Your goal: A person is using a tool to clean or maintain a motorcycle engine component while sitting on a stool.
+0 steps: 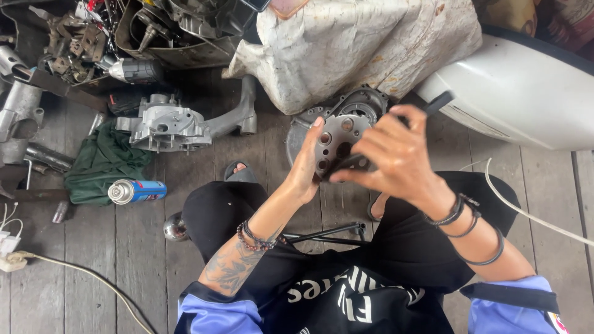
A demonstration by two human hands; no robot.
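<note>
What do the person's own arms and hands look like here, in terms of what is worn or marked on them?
Both hands are bare. The left hand has dark beaded bracelets at the wrist and a grey tattoo along the forearm. The right hand has several thin black bands at the wrist and forearm. Both upper arms end in short blue sleeves with dark trim.

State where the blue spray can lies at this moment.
In the head view the blue spray can lies on its side on the wooden floor, on the person's left, against the green cloth and below the grey engine casing.
</note>
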